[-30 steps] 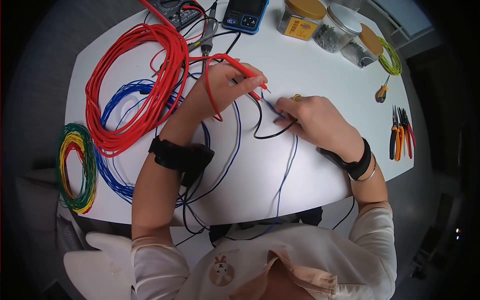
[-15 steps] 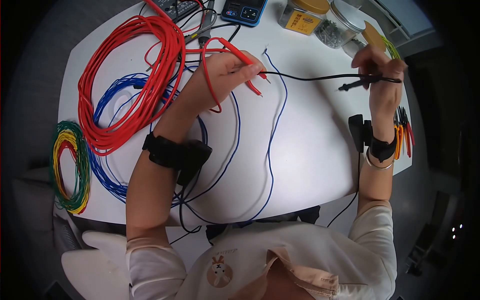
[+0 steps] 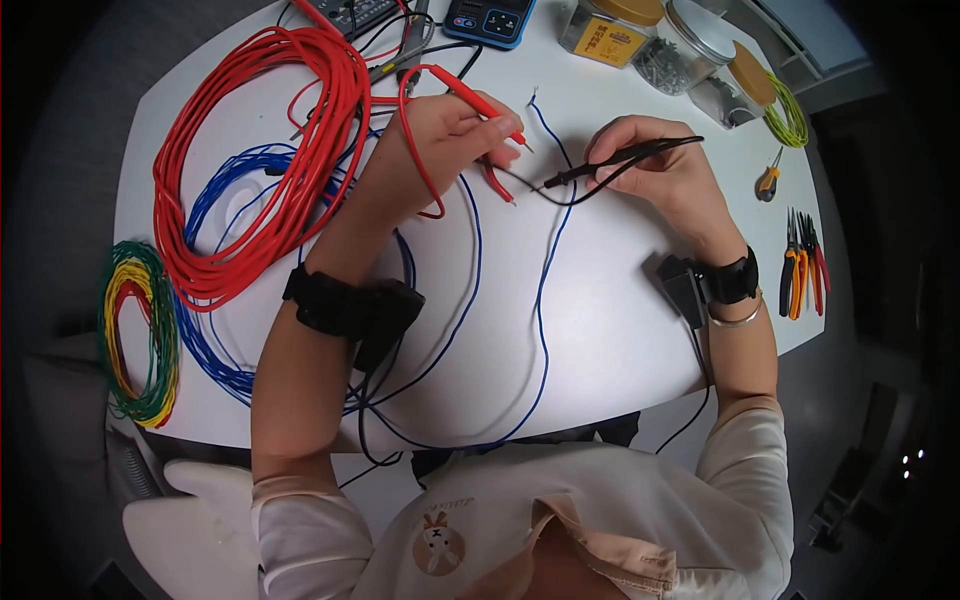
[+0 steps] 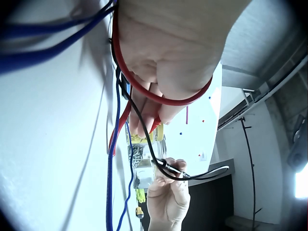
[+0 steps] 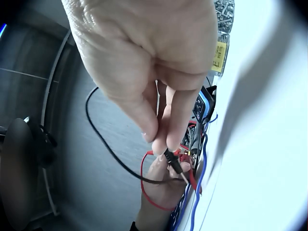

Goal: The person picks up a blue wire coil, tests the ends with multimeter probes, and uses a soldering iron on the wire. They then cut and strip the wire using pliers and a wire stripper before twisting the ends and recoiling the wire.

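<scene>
The left hand (image 3: pixel 438 145) pinches a red test probe (image 3: pixel 478 103) between thumb and fingers, its metal tip pointing down and right; the end of a thick red wire (image 3: pixel 497 186) sticks out below those fingers. In the right hand (image 3: pixel 660 175) is a black probe (image 3: pixel 600 168), pinched with its tip toward the left hand. A black lead (image 3: pixel 570 203) loops beneath it. Under the black probe a thin blue wire (image 3: pixel 543 300) runs down the table, its stripped end (image 3: pixel 533 98) above. In the right wrist view, the black probe (image 5: pixel 174 161) extends from the fingertips.
A red wire coil (image 3: pixel 180 200) overlaps a blue coil (image 3: pixel 205 340) at left, beside a green and yellow bundle (image 3: pixel 165 330). Behind stand a blue-edged meter (image 3: pixel 490 22) and lidded jars (image 3: pixel 610 35). A screwdriver (image 3: pixel 768 183) and pliers (image 3: pixel 795 270) lie at right.
The right hand let go of the blue wire, swung right with the black probe and lead, then came back left toward the left hand. The left hand, gripping the red probe, moved slightly.
</scene>
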### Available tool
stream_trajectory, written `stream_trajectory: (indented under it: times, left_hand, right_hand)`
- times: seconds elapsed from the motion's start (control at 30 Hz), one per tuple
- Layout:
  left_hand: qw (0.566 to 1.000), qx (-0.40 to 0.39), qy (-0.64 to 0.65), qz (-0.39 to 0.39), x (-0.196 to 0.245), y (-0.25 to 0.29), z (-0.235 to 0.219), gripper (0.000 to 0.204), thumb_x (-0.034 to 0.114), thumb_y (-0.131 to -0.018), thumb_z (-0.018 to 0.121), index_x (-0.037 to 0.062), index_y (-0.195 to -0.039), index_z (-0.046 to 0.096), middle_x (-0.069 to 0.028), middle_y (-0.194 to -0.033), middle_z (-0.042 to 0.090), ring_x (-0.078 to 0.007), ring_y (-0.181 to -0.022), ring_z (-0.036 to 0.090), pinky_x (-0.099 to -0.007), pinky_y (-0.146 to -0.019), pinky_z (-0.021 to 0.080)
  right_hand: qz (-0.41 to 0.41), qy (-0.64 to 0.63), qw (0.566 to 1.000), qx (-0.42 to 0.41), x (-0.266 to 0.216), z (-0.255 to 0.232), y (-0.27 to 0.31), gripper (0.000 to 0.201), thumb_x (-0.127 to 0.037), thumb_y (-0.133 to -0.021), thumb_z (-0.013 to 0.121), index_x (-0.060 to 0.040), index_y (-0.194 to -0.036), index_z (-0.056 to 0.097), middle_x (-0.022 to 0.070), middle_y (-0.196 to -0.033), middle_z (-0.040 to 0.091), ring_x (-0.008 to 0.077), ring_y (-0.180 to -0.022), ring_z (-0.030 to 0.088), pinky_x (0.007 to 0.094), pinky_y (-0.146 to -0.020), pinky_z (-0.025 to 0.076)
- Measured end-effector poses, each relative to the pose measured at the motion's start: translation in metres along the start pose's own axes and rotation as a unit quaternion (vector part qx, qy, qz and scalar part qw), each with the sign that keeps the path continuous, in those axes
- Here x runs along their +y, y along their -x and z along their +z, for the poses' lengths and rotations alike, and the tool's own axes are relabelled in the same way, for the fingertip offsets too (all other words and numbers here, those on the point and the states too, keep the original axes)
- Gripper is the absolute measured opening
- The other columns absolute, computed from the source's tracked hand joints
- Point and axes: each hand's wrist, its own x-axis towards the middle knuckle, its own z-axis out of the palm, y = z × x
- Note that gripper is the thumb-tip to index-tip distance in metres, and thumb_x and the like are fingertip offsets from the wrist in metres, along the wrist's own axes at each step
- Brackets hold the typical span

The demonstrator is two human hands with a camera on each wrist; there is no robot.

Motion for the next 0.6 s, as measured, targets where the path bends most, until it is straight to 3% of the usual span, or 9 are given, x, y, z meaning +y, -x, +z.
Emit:
stream_trajectory:
  times: [0.1, 0.2, 0.3, 0.37, 0.4, 0.5, 0.6]
  left_hand:
    - [0.998, 0.018, 0.062, 0.012, -0.006, -0.003, 0.001, 0.027, 0.022, -0.088, 0.058, -0.0042, -0.092, 0.063, -0.0085, -0.066, 0.064, -0.0135, -0.063, 0.065, -0.0212, -0.057, 0.05]
    - [0.991, 0.001, -0.112, -0.068, 0.007, 0.003, 0.001, 0.027, 0.023, -0.086, 0.06, -0.0037, -0.086, 0.064, -0.0055, -0.056, 0.06, -0.01, -0.051, 0.06, -0.0211, -0.046, 0.046]
    - [0.998, 0.014, -0.058, -0.017, -0.006, -0.001, 0.002, 0.027, 0.023, -0.083, 0.063, -0.0037, -0.08, 0.064, -0.0039, -0.052, 0.057, -0.008, -0.043, 0.055, -0.0209, -0.038, 0.041]
    - [0.998, 0.019, -0.06, 0.006, -0.015, -0.002, 0.003, 0.025, 0.022, -0.082, 0.064, -0.003, -0.079, 0.065, -0.0043, -0.052, 0.057, -0.0088, -0.044, 0.055, -0.0211, -0.04, 0.04]
    - [0.998, 0.021, -0.062, 0.017, -0.016, -0.002, 0.003, 0.024, 0.021, -0.082, 0.065, -0.0027, -0.078, 0.065, -0.0045, -0.052, 0.057, -0.0091, -0.044, 0.055, -0.0212, -0.04, 0.04]
    - [0.943, 0.056, -0.243, 0.221, -0.015, 0.0, 0.002, 0.018, 0.018, -0.08, 0.067, -0.0003, -0.079, 0.067, -0.0067, -0.057, 0.059, -0.0113, -0.049, 0.056, -0.0223, -0.045, 0.041]
    - [0.887, 0.083, -0.355, 0.284, -0.007, 0.001, -0.001, 0.019, 0.018, -0.079, 0.068, 0.0036, -0.091, 0.069, -0.0082, -0.077, 0.064, -0.0128, -0.061, 0.059, -0.0224, -0.053, 0.044]
  right_hand:
    - [0.052, -0.021, 0.998, -0.003, 0.003, -0.001, 0.0, 0.013, -0.006, -0.083, 0.063, 0.0046, -0.09, 0.061, 0.0112, -0.09, 0.064, 0.0161, -0.078, 0.066, 0.0238, -0.072, 0.053]
    - [0.069, -0.082, 0.994, 0.002, 0.001, 0.005, -0.003, 0.011, -0.003, -0.082, 0.063, 0.0033, -0.091, 0.059, 0.011, -0.092, 0.064, 0.015, -0.079, 0.065, 0.024, -0.074, 0.053]
    - [0.058, -0.088, 0.994, -0.022, 0.005, 0.012, -0.003, 0.013, -0.003, -0.083, 0.063, 0.0032, -0.093, 0.059, 0.0093, -0.09, 0.063, 0.0148, -0.08, 0.065, 0.0238, -0.075, 0.052]
    - [0.041, -0.05, 0.997, -0.049, 0.013, 0.016, -0.004, 0.013, -0.005, -0.084, 0.061, 0.0032, -0.094, 0.059, 0.0084, -0.089, 0.062, 0.0149, -0.08, 0.065, 0.024, -0.076, 0.052]
    - [0.035, -0.021, 0.997, -0.06, 0.017, 0.016, -0.004, 0.016, -0.01, -0.086, 0.06, 0.0018, -0.097, 0.06, 0.0084, -0.084, 0.067, 0.0119, -0.079, 0.066, 0.0197, -0.076, 0.049]
    - [0.035, -0.011, 0.998, -0.048, 0.025, 0.015, -0.006, 0.017, -0.012, -0.087, 0.06, 0.0017, -0.098, 0.061, 0.0091, -0.082, 0.067, 0.0114, -0.08, 0.066, 0.0194, -0.076, 0.048]
    - [0.055, -0.017, 0.998, -0.036, 0.025, 0.013, -0.007, 0.013, -0.007, -0.087, 0.058, 0.0035, -0.094, 0.059, 0.0075, -0.088, 0.061, 0.016, -0.081, 0.064, 0.0254, -0.077, 0.052]
